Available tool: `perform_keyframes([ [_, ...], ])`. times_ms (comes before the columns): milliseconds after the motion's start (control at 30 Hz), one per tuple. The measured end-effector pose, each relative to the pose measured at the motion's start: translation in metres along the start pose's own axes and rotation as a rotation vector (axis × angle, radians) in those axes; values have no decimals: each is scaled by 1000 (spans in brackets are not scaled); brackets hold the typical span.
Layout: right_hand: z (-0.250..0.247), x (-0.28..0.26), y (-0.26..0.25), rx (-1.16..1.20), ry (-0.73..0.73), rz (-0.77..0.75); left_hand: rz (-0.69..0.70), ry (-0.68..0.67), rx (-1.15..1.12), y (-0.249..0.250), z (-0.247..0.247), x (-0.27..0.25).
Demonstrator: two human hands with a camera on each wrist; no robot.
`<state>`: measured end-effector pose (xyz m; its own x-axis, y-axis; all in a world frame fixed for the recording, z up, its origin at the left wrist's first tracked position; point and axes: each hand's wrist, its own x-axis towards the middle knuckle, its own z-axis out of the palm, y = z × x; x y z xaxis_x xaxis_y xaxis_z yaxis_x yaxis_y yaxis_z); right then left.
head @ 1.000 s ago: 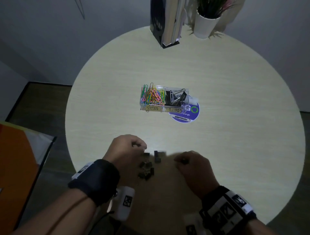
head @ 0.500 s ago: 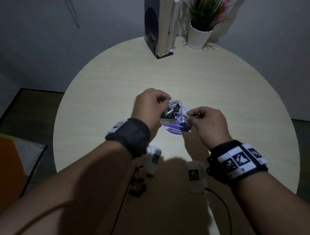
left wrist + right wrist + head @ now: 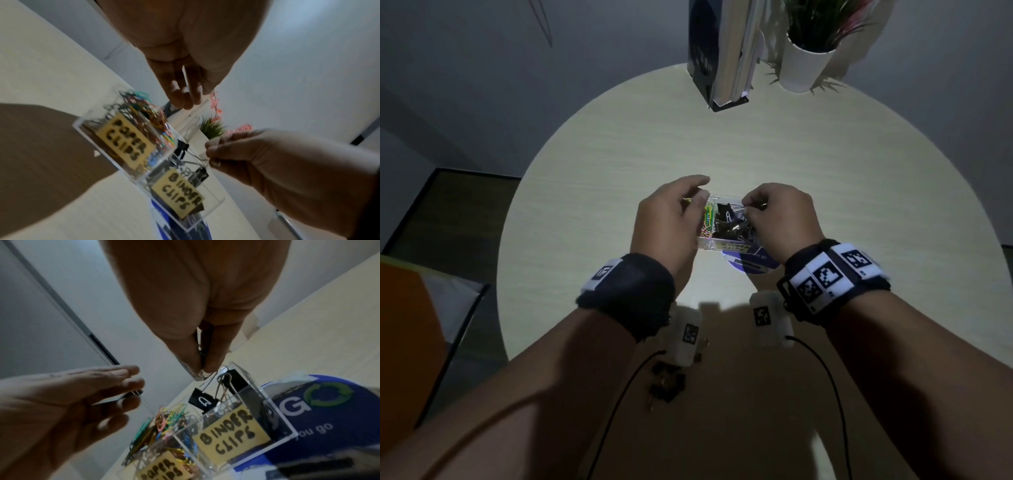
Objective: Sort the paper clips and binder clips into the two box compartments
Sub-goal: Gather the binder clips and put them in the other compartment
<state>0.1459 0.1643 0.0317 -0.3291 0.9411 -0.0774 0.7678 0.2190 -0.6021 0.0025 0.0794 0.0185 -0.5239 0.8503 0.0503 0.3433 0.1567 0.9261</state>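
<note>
1. From the head camera: a clear plastic box (image 3: 717, 245) with two parts sits in the middle of a round pale wooden table (image 3: 825, 171). The left hand (image 3: 666, 222) is over the left part, where the bright paper clips (image 3: 708, 221) lie. The right hand (image 3: 782, 217) is over the right part, which is full of black binder clips (image 3: 729, 222). A few loose black binder clips (image 3: 667, 380) lie on the near edge of the table. A white plant pot (image 3: 803, 66) and a dark book stand (image 3: 717, 51) are at the far side.

2. From the left wrist camera: the left hand's fingers (image 3: 180, 92) are straight and hold nothing. A yellow label (image 3: 125, 141) marks the paper clip part.

3. From the right wrist camera: the right hand pinches the wire handle of one black binder clip (image 3: 202, 400), hanging just over the part with the yellow "BINDER CLIPS" label (image 3: 230, 433). A blue round sticker (image 3: 320, 410) lies under the box.
</note>
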Motion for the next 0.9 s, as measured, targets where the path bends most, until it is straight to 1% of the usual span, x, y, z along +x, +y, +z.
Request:
perform_keyframes([
  [100, 5, 1, -3, -109, -50, -47, -33, 31, -47, -8, -19, -11],
  [167, 4, -2, -4, -127, -60, -61, -61, 34, -48, -13, -32, -23],
  [300, -2, -11, -7, -94, -10, -72, -104, 25, -19, -17, -53, -47],
  [367, -3, -16, -4, -49, 30, -61, -144, -37, 38, -22, -63, -60],
  [433, -7, -27, 1, 11, 95, -61, -190, -133, 122, -31, -73, -75],
  [467, -9, -36, 1, 34, 130, -76, -186, -187, 199, -36, -79, -84],
  [500, -7, -49, 3, 50, 158, -95, -126, -255, 311, -40, -84, -94],
  [533, -4, -64, 4, 68, 156, -113, -45, -346, 432, -45, -87, -105],
  [567, 3, -83, 5, 83, 102, -144, -1, -451, 527, -49, -90, -117],
  [600, 13, -102, 6, 57, -3, -213, -11, -557, 608, -51, -91, -129],
  [633, 27, -121, 7, -27, -150, -308, -26, -637, 675, -52, -91, -142],
  [667, 40, -138, 9, -134, -309, -384, -29, -678, 715, -56, -90, -154],
  [700, 52, -152, 12, -228, -429, -403, -33, -680, 720, -58, -88, -165],
  [733, 60, -163, 15, -285, -484, -387, -34, -655, 702, -62, -86, -173],
  [833, 73, -178, 25, -317, -442, -393, 23, -531, 681, -71, -79, -185],
  [900, 76, -179, 27, -362, -431, -379, 36, -489, 696, -75, -76, -187],
])
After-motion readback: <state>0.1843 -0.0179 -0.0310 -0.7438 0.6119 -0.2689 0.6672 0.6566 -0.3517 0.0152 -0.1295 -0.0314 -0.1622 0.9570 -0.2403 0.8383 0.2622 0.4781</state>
